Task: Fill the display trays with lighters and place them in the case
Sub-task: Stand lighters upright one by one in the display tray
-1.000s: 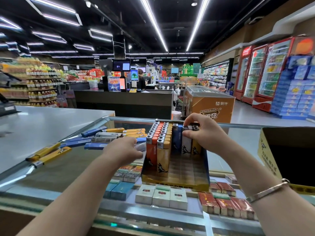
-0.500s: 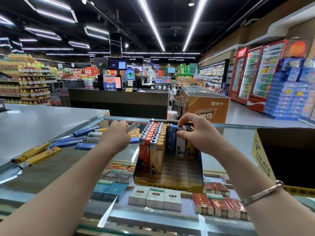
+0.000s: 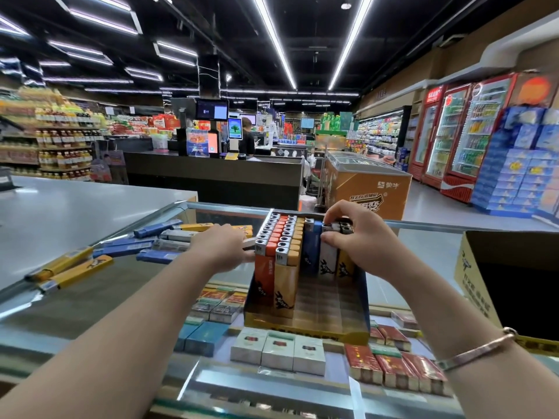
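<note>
We stand at a glass-topped desk (image 3: 90, 297) on which the tray (image 3: 305, 323) rests. Lighters (image 3: 279, 246) fill its two left rows upright; the front of its right rows is bare. Our right hand (image 3: 360, 237) pinches the tops of the rear lighters in the right rows, its grip clamped on them. Our left hand (image 3: 222, 247) lies over loose lighters (image 3: 145, 246) scattered left of the tray; its fingers are hidden, so we cannot tell its grip. A box (image 3: 475, 285) stands at right.
</note>
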